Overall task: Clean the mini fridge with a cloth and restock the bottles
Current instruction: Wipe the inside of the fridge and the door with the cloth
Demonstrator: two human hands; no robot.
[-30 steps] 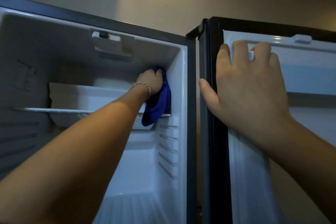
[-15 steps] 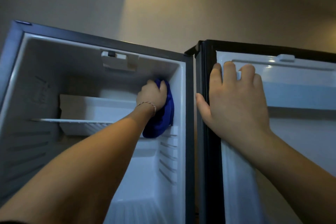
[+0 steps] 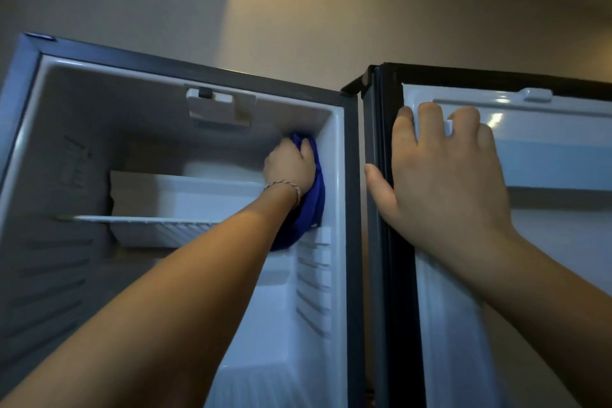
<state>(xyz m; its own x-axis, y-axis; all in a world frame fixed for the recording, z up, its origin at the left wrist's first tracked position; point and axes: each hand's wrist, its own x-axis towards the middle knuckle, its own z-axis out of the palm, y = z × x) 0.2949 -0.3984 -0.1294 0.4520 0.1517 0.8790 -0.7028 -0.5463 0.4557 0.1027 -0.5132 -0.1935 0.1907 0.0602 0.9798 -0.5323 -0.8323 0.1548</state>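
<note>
The mini fridge (image 3: 99, 142) stands open and its inside is white. My left hand (image 3: 289, 166) reaches in and grips a blue cloth (image 3: 314, 209), pressing it against the right inner wall just under the ceiling. The cloth hangs down to the level of the wire shelf (image 3: 132, 219). My right hand (image 3: 443, 182) holds the open fridge door (image 3: 546, 169), with fingers curled over a ridge of its white liner and the thumb on the black gasket. No bottles are in view.
A white tray (image 3: 185, 202) sits on the wire shelf at the back. A thermostat box (image 3: 217, 109) hangs from the fridge ceiling, left of my left hand. Shelf slots line the right inner wall below the cloth. A beige wall rises behind the fridge.
My left hand has slid the cloth slightly up the right wall toward the ceiling corner. The fridge sits lower in the view. My right hand keeps its hold on the door.
</note>
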